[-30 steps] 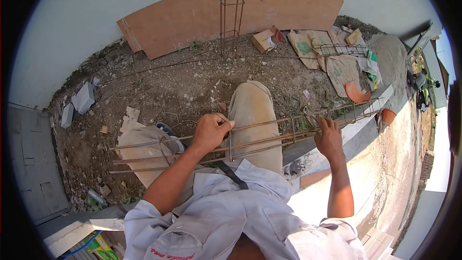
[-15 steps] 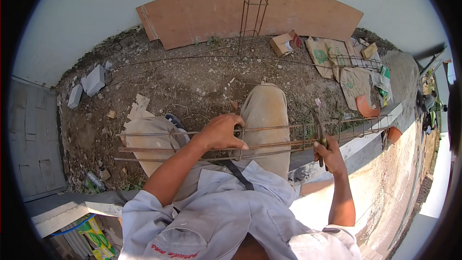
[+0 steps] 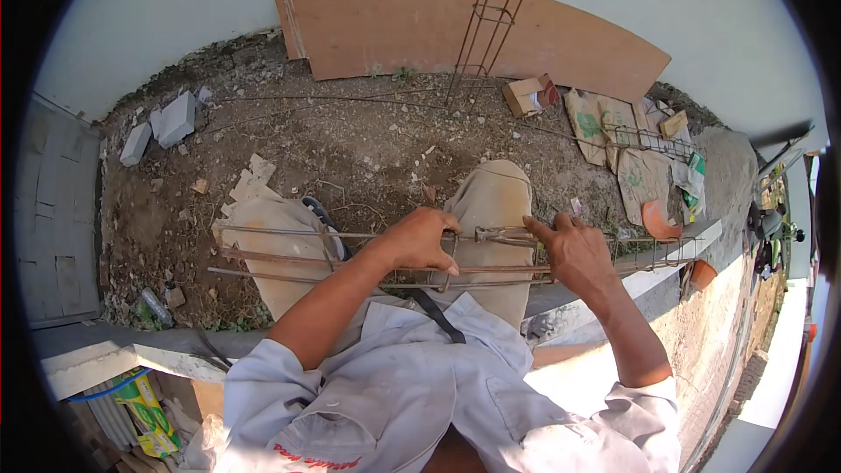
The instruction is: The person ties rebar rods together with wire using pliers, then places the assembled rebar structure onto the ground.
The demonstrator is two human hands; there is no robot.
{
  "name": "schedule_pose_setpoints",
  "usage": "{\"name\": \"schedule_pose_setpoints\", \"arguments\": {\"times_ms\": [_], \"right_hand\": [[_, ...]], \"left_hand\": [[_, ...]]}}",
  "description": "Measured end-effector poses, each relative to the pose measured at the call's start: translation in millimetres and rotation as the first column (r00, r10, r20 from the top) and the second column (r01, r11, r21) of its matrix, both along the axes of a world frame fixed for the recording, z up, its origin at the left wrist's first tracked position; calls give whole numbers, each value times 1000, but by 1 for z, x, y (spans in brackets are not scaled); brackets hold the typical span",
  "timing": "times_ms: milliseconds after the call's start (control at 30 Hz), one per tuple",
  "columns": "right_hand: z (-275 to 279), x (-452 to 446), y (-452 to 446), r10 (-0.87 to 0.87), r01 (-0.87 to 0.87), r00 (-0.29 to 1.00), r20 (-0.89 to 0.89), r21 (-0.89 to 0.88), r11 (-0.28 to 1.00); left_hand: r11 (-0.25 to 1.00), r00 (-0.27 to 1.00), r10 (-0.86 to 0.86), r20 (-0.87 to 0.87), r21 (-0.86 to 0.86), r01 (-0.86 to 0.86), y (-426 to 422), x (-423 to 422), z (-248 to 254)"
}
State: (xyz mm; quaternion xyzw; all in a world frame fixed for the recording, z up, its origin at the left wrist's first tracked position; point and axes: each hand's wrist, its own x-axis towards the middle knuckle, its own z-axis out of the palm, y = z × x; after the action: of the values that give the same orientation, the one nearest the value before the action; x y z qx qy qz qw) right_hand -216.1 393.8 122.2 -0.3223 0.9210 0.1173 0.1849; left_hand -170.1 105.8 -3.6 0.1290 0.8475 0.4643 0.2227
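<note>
A long, narrow rebar cage [image 3: 491,270] of rusty bars and square stirrups lies across my thighs. My left hand [image 3: 419,241] grips the cage around a stirrup [image 3: 455,254], thumb and fingers on either side of it. To the right, my right hand [image 3: 574,254] is closed over the handles of a pair of pincers [image 3: 508,235]. The pincers lie nearly level along the far bar, jaws toward my left hand. The palm and fingers hide most of the handles.
Past my knees is rubble-strewn soil with grey blocks [image 3: 175,118], an open carton [image 3: 528,96] and paper sacks [image 3: 644,175]. An upright rebar column [image 3: 491,26] stands before a plywood sheet [image 3: 394,31]. A low concrete ledge [image 3: 578,315] runs beneath the cage's right end.
My right hand has brought the pincers from upright to nearly level, jaws swinging left and toward the stirrup. My left hand keeps its grip on the cage. The view has shifted slightly.
</note>
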Motion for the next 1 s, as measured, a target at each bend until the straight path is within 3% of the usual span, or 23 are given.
{"name": "schedule_pose_setpoints", "arguments": {"times_ms": [67,167,467,567,667,767,833,1000], "right_hand": [[3,-1,-5,18,-18,999,-29,-2,1000],[-14,-8,-2,297,-295,902,-314,55,954],[-7,-26,-38,428,-446,837,-341,31,895],[-8,-36,-52,488,-436,826,-281,228,870],[3,-46,-62,615,-559,679,-400,261,787],[-9,-65,-67,483,-440,863,-152,245,864],[-17,-78,-68,522,-488,838,-157,212,847],[-18,-92,-86,498,-480,863,-83,172,860]], "left_hand": [[1000,1000,2,22,19,-2,-2,-1,-3],[1000,1000,8,30,21,-9,-2,-2,-4],[999,998,35,52,-20,-34,1,-3,-1],[998,998,63,21,26,-64,0,0,-5],[997,998,58,11,41,-59,0,0,-7],[1000,999,28,25,-5,-27,0,-1,-1],[999,999,3,49,-54,0,0,-2,1],[997,994,74,-81,14,-73,2,3,-9]]}}
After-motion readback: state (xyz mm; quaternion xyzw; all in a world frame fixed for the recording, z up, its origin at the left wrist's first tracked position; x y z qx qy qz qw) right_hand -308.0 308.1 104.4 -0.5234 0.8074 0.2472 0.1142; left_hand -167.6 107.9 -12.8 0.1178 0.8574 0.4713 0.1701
